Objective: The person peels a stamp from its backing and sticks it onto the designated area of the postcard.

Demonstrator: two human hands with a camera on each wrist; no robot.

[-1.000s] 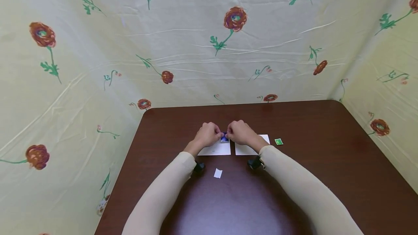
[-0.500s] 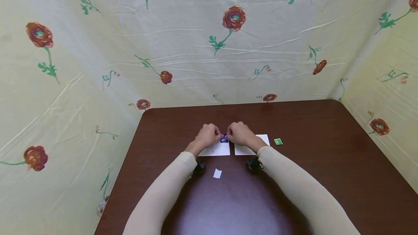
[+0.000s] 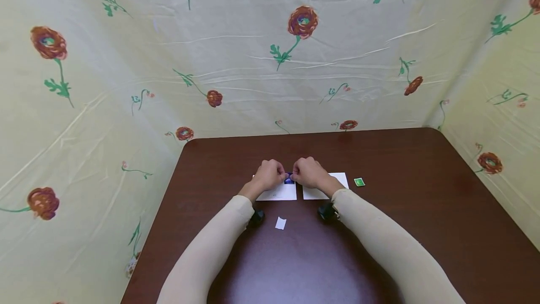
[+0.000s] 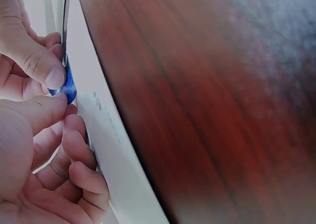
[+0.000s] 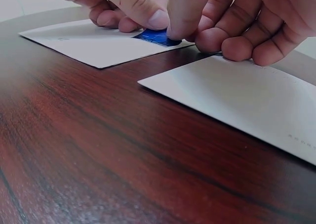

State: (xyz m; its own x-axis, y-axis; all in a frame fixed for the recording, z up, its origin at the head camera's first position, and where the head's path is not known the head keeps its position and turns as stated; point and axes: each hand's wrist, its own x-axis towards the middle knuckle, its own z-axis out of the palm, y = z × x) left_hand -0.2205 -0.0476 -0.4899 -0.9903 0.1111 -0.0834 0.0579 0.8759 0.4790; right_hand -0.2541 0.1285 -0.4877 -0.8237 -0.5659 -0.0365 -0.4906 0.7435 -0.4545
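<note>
A small blue stamp (image 3: 288,181) lies at the upper right corner of the left white card (image 3: 278,194). My left hand (image 3: 268,175) pinches its left side, and my right hand (image 3: 310,173) pinches the right. In the right wrist view both thumb tips meet over the blue stamp (image 5: 155,37), close on the card's surface. Its far edge is hidden behind the fingers. The left wrist view has the stamp (image 4: 70,88) slightly bowed between the thumbs. Beneath my right hand and wrist lies a second white card (image 3: 314,194), partly covered.
A green stamp (image 3: 359,182) with a pale border lies right of the second card. Nearer the body is a small white paper slip (image 3: 280,223) on the brown table (image 3: 270,257). Behind the table's far edge hangs a flowered curtain (image 3: 244,60).
Both hands have lowered very slightly toward the card with the blue stamp, then stayed nearly still. The cards, green stamp and paper slip lie where they were.
</note>
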